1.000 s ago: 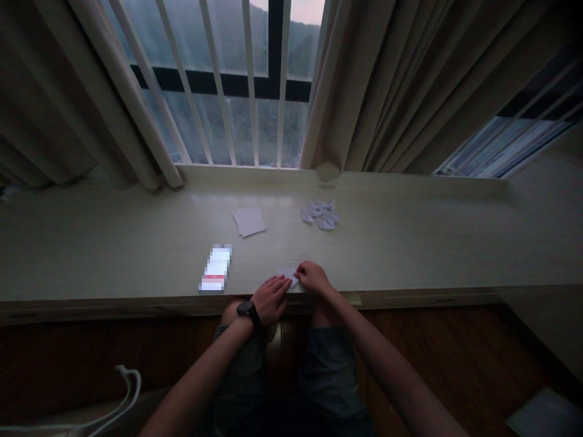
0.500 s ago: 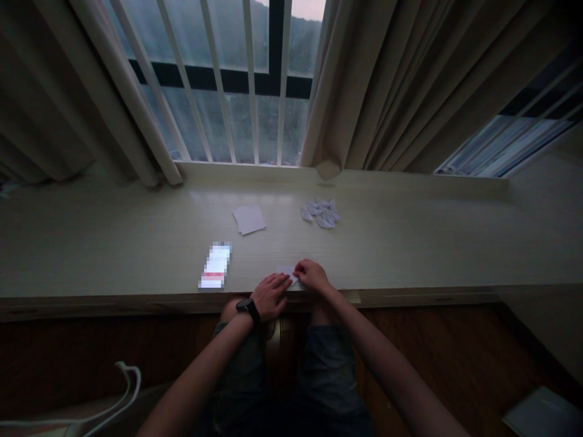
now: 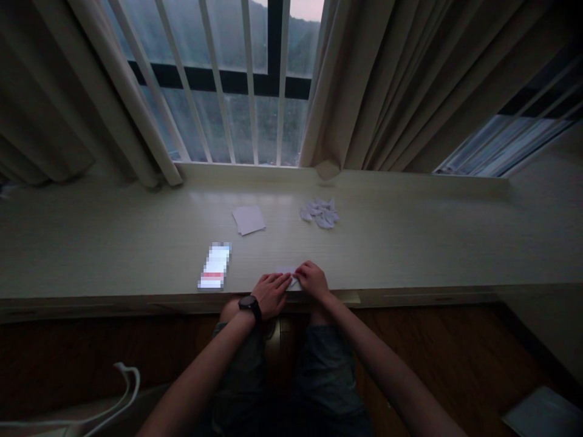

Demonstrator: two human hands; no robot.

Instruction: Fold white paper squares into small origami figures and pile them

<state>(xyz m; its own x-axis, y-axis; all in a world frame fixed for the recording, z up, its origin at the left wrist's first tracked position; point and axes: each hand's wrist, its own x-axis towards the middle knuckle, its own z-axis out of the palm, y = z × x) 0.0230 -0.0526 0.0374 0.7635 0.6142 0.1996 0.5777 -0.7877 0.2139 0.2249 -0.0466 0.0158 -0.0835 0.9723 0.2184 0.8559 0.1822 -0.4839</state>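
Observation:
A small white sheet of paper (image 3: 285, 269) lies at the front edge of the pale surface, partly hidden under my hands. My left hand (image 3: 271, 294), with a dark watch on its wrist, rests flat with fingers stretched out over the paper's lower left part. At the paper's right side, my right hand (image 3: 312, 280) is closed, thumb and fingers pinching the paper near a folded-looking edge. The left fingertips nearly meet the right fingers there.
Beyond my hands lie a short stack of white square papers (image 3: 249, 220) and a heap of several folded paper pieces (image 3: 320, 213). A lit phone (image 3: 215, 266), its screen blurred, is to the left. Curtains (image 3: 392, 91) and a barred window stand behind.
Both hands stay at the paper. The right hand has shifted very slightly down and the left fingers have edged a little to the right.

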